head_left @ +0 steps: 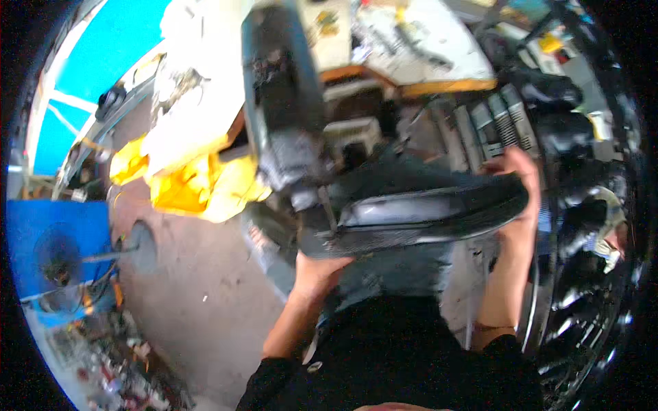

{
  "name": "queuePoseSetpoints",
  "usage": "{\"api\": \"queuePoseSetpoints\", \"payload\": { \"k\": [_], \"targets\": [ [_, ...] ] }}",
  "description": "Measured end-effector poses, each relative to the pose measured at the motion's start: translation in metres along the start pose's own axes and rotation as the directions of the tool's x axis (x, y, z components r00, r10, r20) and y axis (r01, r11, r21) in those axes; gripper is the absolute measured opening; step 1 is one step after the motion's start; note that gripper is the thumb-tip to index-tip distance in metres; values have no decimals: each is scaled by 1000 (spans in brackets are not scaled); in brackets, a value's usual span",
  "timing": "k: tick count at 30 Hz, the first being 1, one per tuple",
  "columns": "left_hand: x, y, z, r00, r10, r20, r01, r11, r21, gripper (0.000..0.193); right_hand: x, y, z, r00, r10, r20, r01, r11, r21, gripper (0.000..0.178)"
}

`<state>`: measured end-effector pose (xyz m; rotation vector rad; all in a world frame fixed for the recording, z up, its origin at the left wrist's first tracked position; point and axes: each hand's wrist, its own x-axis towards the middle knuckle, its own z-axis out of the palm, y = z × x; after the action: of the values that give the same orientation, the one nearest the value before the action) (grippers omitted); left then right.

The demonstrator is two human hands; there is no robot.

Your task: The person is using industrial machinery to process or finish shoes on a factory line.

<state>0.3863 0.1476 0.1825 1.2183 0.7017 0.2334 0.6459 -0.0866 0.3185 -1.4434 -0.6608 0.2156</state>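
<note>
Both hands hold a long black boot-like piece (439, 212), stretched across in front of my body and blurred; its exact kind I cannot tell. It has a rounded right end and a glossy grey strip along its side. My right hand (517, 178) is wrapped around the rounded end, fingers on the far side. Under the left end, my left hand (319, 267) grips from below, its fingers mostly hidden behind the piece. A tall dark upright part (281, 82) rises beyond that left end; whether the two are joined I cannot make out.
Beyond stands a white worktable (452, 58) with scattered tools. A yellow bag or cloth (205, 185) hangs at its left. Several shiny black items (576, 219) line the right side. A fan (58, 264) stands at left, above a cluttered heap (110, 363).
</note>
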Motion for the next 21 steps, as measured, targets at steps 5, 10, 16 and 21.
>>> {"api": "queuePoseSetpoints", "payload": {
  "k": [5, 10, 16, 21],
  "targets": [
    [22, 37, 17, 978, 206, 21, -205, 978, -24, 56, -15, -28, 16, 963, -260, 68, 260, 966, 11, 62],
    [48, -28, -1, 891, 300, 342, -390, 891, 234, 61, 22, -185, -2, 226, -952, -208, 805, 303, -510, 45],
    [21, -10, 33, 848, 71, 525, -163, 978, 130, 49, 122, -333, -12, 332, -907, 259, -126, -315, -941, 40],
    [15, -10, 35, 850, 22, 527, -128, 978, 166, 50, 208, -334, -86, 672, -727, 144, -169, -340, -925, 40]
  ]
}}
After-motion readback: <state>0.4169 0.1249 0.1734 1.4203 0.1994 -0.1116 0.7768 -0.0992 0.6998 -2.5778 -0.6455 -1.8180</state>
